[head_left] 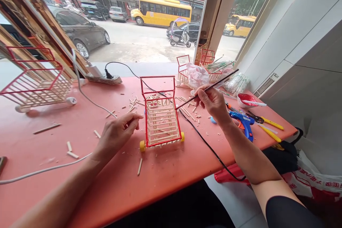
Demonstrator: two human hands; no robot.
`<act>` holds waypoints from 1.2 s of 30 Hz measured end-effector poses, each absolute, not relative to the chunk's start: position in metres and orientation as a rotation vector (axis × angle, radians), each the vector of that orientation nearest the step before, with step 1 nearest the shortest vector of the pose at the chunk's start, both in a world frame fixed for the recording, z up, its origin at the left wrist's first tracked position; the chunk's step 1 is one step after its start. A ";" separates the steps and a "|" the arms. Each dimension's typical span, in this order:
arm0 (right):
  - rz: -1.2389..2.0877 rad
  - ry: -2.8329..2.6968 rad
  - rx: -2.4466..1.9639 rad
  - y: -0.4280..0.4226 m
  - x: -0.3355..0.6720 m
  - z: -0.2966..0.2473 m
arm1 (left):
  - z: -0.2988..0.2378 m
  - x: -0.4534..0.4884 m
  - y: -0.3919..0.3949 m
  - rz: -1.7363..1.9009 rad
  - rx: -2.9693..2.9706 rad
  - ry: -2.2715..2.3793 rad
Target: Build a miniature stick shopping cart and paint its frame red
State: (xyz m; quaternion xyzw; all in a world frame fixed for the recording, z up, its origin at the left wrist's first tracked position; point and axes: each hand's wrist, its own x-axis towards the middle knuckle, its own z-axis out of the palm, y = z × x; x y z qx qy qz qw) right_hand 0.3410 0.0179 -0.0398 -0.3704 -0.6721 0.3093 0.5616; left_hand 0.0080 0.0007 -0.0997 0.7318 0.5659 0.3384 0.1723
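Observation:
A small shopping cart [162,124] made of wooden sticks stands upright on the table, with red-painted rails and handle and yellow wheels. In my right hand [212,103] is a long, thin, dark paintbrush [223,79], pinched between thumb and fingers. Its tip meets the red rail on the cart's right side. My left hand [119,131] hovers just left of the cart, its fingers loosely curled together; nothing shows in them. A white dish of red paint [248,100] sits at the right, with a white stick across it.
Another cart [40,82] stands at the left, and more carts [184,71] are at the back beside a crumpled plastic bag [197,74]. Cut sticks [133,103] litter the pink table [112,192]. A blue glue gun [244,123], pliers [271,123] and a black cable [205,144] lie right.

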 end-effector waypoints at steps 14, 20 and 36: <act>0.461 -1.778 -0.958 0.006 0.344 -0.038 | -0.100 0.007 0.001 0.964 2.082 1.609; 0.440 -1.813 -0.910 -0.001 0.341 -0.034 | -0.101 0.005 0.001 0.965 2.089 1.625; 0.210 -1.873 -0.901 -0.001 0.343 -0.036 | -0.100 0.007 0.001 0.986 2.061 1.600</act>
